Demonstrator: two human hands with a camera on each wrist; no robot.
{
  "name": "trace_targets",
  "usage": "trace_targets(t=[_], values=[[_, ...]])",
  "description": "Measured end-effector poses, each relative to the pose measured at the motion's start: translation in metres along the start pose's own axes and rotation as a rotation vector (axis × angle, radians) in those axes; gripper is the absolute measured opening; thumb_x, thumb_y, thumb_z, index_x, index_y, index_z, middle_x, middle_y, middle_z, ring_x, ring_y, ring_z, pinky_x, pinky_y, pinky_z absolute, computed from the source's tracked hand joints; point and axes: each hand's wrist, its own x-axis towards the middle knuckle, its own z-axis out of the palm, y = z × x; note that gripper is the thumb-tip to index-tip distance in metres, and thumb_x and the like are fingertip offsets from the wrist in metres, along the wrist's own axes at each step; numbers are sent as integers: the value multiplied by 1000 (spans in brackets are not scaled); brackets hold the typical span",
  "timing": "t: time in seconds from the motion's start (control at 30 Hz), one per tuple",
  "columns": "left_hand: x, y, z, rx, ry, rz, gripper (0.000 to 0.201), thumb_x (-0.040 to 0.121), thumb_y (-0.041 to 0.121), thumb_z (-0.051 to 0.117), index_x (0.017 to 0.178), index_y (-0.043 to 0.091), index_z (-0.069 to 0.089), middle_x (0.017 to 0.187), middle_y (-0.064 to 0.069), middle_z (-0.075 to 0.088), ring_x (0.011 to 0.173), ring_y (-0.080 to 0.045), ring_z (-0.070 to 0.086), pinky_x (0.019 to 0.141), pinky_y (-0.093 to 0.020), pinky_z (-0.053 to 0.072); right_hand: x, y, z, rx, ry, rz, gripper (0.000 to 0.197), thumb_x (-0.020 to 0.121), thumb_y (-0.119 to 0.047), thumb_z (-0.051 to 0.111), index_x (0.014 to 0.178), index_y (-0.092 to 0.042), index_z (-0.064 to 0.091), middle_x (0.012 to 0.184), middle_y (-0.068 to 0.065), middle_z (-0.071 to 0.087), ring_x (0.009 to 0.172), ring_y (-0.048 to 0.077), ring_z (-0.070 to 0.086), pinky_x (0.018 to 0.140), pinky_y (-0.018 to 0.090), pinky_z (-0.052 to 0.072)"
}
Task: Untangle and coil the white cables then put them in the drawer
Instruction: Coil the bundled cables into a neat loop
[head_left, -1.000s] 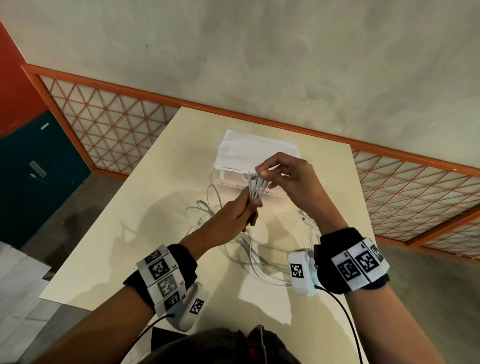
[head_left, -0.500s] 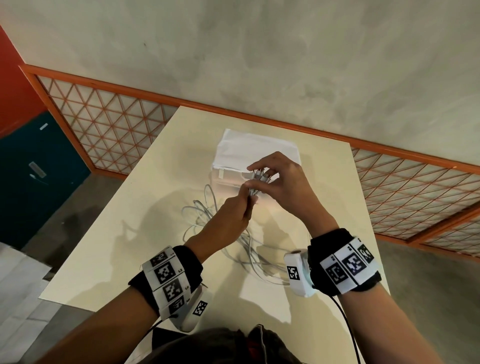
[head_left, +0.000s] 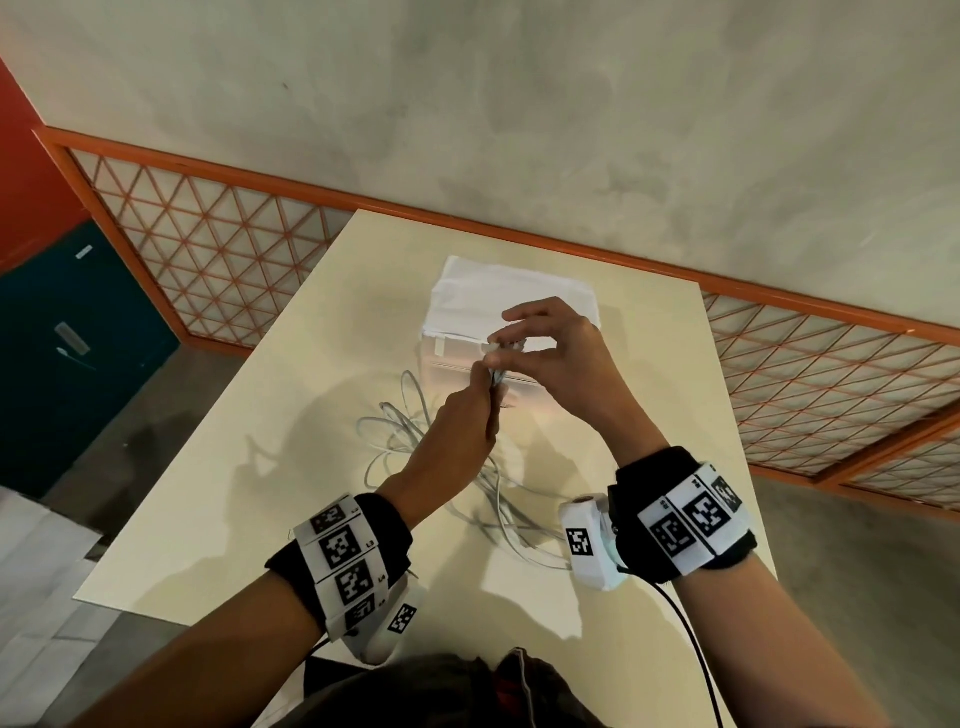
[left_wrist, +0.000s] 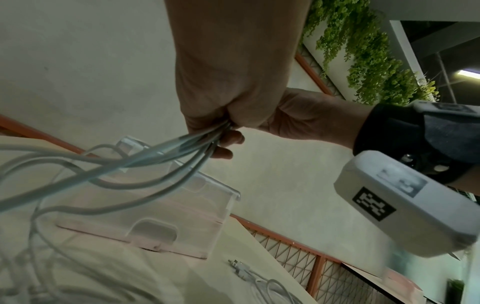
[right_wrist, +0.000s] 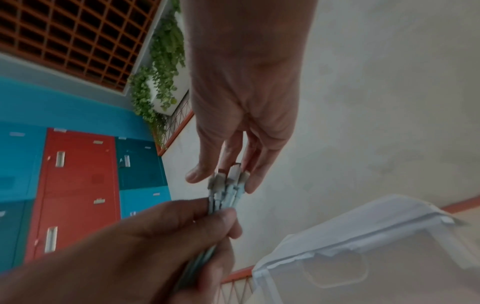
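Observation:
Several white cables (head_left: 410, 447) lie tangled on the cream table (head_left: 249, 441). My left hand (head_left: 485, 387) grips a bundle of them in a fist, raised above the table, and the strands (left_wrist: 135, 162) trail down from the left hand (left_wrist: 226, 131). The plug ends (right_wrist: 227, 188) stick up from that fist. My right hand (right_wrist: 223, 181) pinches those plugs between thumb and fingers, index finger lifted in the head view (head_left: 496, 351). Just behind the hands stands a translucent plastic drawer box (left_wrist: 187, 207) with a white sheet on top (head_left: 498, 291).
One loose cable end with its plug (left_wrist: 241, 269) lies on the table right of the drawer box. An orange lattice railing (head_left: 208, 260) runs behind the table. Blue and red lockers (right_wrist: 78, 185) stand to the left. The table's front edge is near my body.
My right hand has come down over the plug ends, which now hide under its fingers. Both hands have drifted slightly toward the drawer box. The left fist keeps its grip.

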Motion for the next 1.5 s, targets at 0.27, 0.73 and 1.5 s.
trace_targets(t=[0.27, 0.73, 1.5], values=[[1, 5, -7, -430, -171, -61, 20, 102, 20, 35, 105, 0, 38, 67, 3, 53, 57, -11, 47, 61, -24, 44, 1, -1, -10, 135, -101, 67, 4, 73, -16, 78, 73, -17, 74, 98, -6, 67, 86, 4, 61, 74, 9, 46], [3, 17, -17, -685, -256, -140, 25, 104, 22, 25, 89, 10, 41, 66, 2, 29, 53, -6, 27, 57, -24, 29, 5, -5, -16, 346, -105, 66, 28, 75, -12, 77, 96, -2, 60, 105, 7, 71, 87, 14, 69, 75, 24, 55], [23, -12, -75, -954, 314, -337, 35, 100, 23, 44, 71, 10, 60, 61, 2, 68, 67, -11, 69, 73, -30, 56, -22, -14, 21, 213, -288, -18, 36, 96, -36, 49, 66, -17, 47, 62, -4, 36, 58, 12, 43, 59, 28, 42]])
